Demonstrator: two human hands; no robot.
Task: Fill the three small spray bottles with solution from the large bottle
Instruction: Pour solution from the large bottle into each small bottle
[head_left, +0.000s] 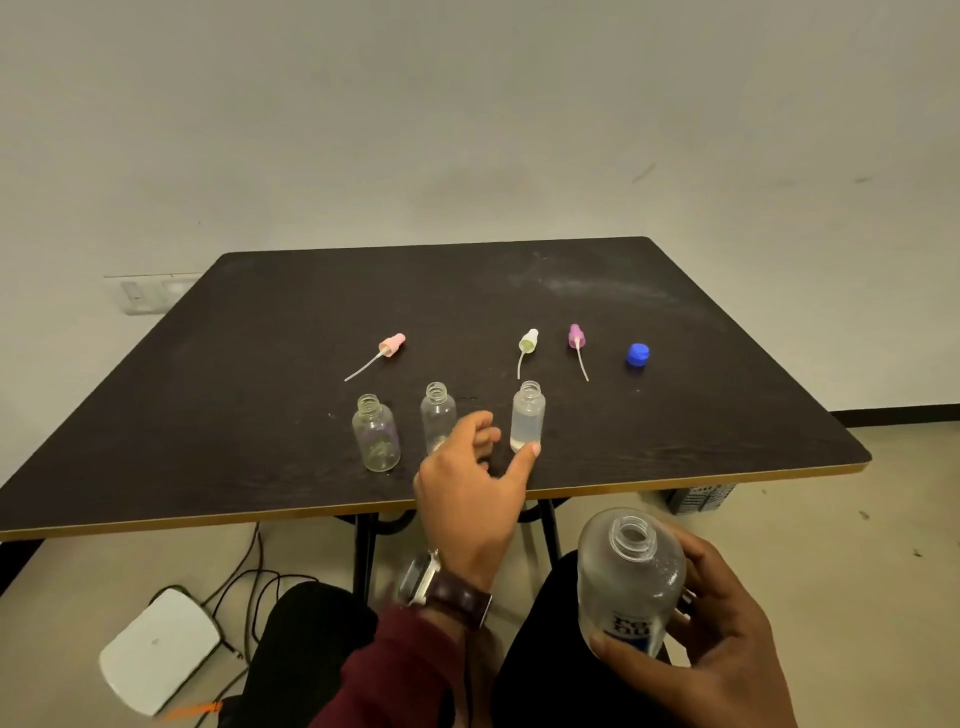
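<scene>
Left hand (470, 483) spread loose over the table's near edge, fingers apart, thumb tip touching the base of the right small bottle (528, 415), nothing gripped. Watch with a brown strap on that wrist, maroon sleeve behind it. Right hand (727, 623) clamped round the large bottle (628, 577), uncapped, tilted, held below the table (260, 338) off its near edge. 3 small bottles stand open in a row near the near edge: left bottle (376, 434) and middle bottle (438, 415) look empty, right one holds clear liquid. Behind them lie 3 spray heads, pink (390, 347), yellow (528, 343), purple (576, 338); blue cap (638, 355) toward the right edge.
</scene>
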